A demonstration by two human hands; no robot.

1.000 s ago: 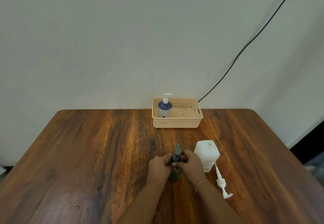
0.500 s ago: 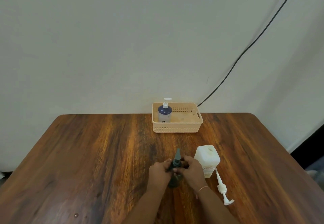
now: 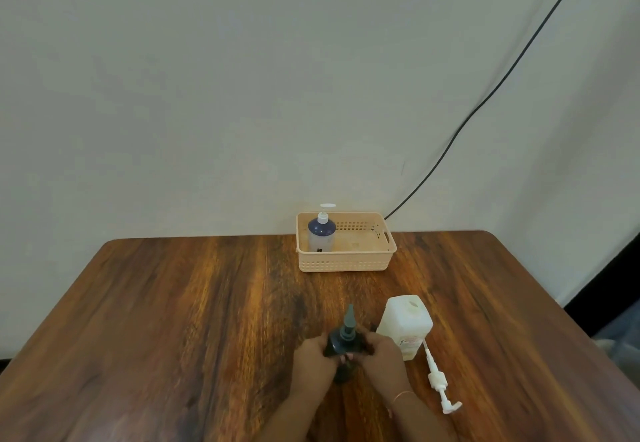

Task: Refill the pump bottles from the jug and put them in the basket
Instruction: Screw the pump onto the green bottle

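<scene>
Lower middle of the frame, our left hand (image 3: 313,360) and right hand (image 3: 379,355) both wrap the dark pump bottle (image 3: 341,344), probably twisting its top. Next we'd guess: into the basket (image 3: 346,261) up center.

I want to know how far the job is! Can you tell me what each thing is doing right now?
dark bottle: upright on the table, pump on, held by both hands
left hand: gripping the dark bottle
right hand: gripping the dark bottle
blue bottle: standing in the basket, pump on
basket: holds one bottle
white jug: upright, top open
white pump: lying loose on the table
</scene>
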